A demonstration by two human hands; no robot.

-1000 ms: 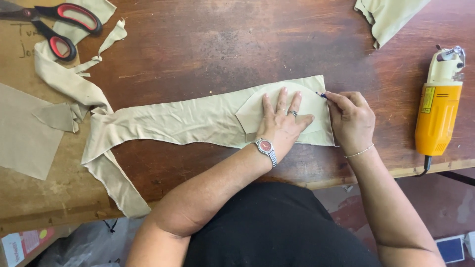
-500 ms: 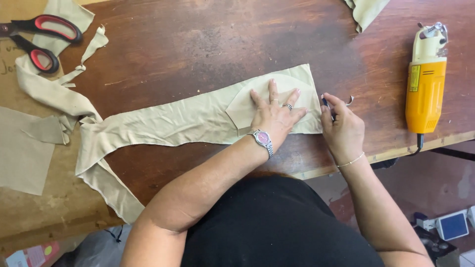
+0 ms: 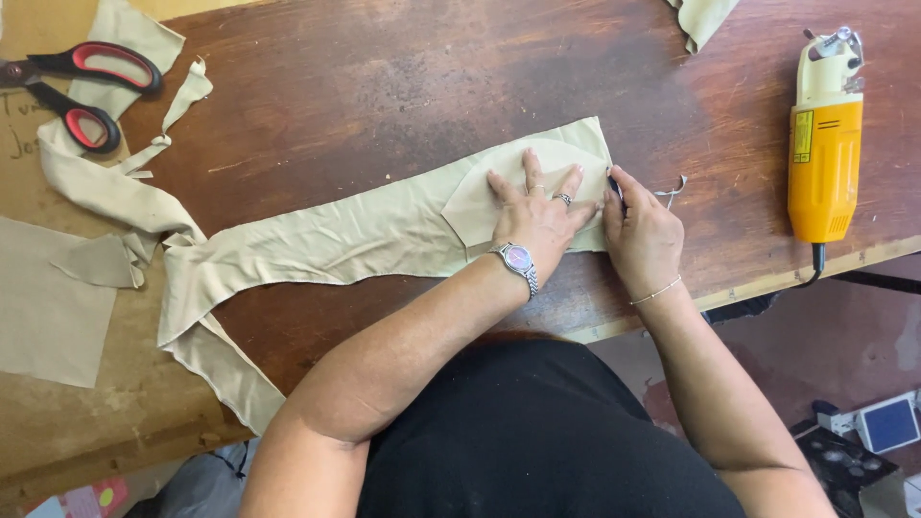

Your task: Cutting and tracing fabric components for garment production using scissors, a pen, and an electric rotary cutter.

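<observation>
Left hand: my left hand lies flat, fingers spread, pressing a rounded paper pattern onto the beige fabric strip.
Right hand: my right hand is curled around a dark marker at the pattern's edge.
Surface: worn wooden table.
Fabric: soft, wrinkled, mid-table.

Table: dark wood, worn and scratched, slight sheen. Cloth: matt beige fabric, softly wrinkled; at 10 o'clock, scissors with glossy red-and-black plastic handles. At 2 o'clock, cutter: smooth yellow plastic body.

Bare table lies between scissors and yellow cutter.
</observation>
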